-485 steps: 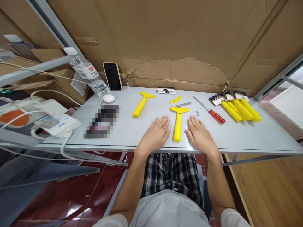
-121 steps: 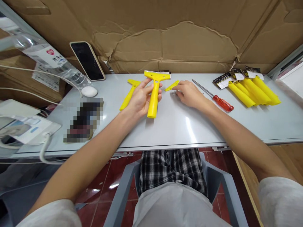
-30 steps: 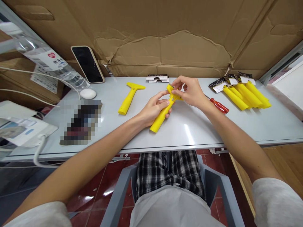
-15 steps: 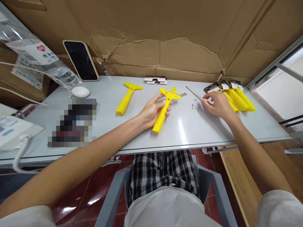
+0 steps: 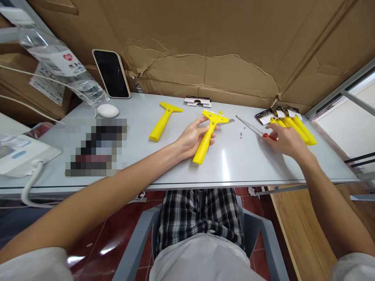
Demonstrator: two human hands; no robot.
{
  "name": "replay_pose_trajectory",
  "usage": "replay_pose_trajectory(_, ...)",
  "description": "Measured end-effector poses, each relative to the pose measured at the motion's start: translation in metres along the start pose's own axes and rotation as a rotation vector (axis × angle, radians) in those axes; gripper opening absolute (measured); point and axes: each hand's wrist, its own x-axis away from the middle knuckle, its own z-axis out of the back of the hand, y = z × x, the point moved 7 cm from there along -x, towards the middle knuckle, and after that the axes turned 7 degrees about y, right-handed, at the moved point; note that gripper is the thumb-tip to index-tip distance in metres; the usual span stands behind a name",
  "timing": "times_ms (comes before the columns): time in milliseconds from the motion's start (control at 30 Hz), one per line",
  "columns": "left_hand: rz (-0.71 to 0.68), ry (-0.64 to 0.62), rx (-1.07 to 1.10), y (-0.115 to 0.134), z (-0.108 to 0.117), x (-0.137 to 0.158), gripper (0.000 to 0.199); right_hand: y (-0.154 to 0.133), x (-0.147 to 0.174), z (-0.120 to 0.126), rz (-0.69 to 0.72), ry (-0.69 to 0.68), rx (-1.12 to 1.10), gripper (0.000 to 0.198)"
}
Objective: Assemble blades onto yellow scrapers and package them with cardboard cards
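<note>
My left hand is closed around a yellow scraper, its T-shaped head pointing away from me. Just behind that head lie a metal blade and a small yellow piece, mostly hidden. A screwdriver with a red handle and long metal shaft rests at a slant, its tip towards the scraper. The fingers of my right hand are closed on its handle. Between the two hands, a few tiny screws lie loose on the table. Further left is a second yellow scraper.
Several yellow scrapers with card tags lie at the right. Folded black-and-white cards sit by the cardboard wall. At the left are a phone, a water bottle, a white oval object and a white device.
My right hand has drawn back along the screwdriver to its red handle, which now shows. The left hand keeps its hold on the scraper; the view has shifted slightly.
</note>
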Motion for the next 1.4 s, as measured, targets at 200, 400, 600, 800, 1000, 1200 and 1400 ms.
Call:
replay_pose_trajectory(200,0.013,0.039,-0.011,0.001,0.001,0.000,0.045,-0.030,-0.028,0.131,0.213,0.728,-0.594,0.056)
replay_pose_trajectory(400,0.014,0.055,-0.011,0.004,0.003,0.000,0.050,-0.100,-0.049,0.162,0.508,0.945,-1.088,0.030)
replay_pose_trajectory(600,-0.011,0.066,-0.006,0.008,0.004,-0.001,0.048,-0.073,-0.090,0.062,0.147,0.602,-1.340,0.065)
replay_pose_trajectory(800,-0.006,0.059,0.005,0.005,0.007,-0.005,0.051,-0.050,-0.096,0.035,0.197,0.502,-1.258,0.061)
replay_pose_trajectory(1000,0.000,0.068,-0.008,0.004,0.007,-0.005,0.052,-0.065,-0.087,0.039,0.241,0.455,-1.275,0.062)
replay_pose_trajectory(1200,0.008,0.110,-0.034,0.004,0.004,-0.002,0.043,-0.073,-0.077,0.046,0.242,0.443,-1.289,0.059)
replay_pose_trajectory(1400,0.007,0.120,-0.034,0.003,0.004,-0.003,0.042,-0.077,-0.070,0.052,0.248,0.438,-1.267,0.055)
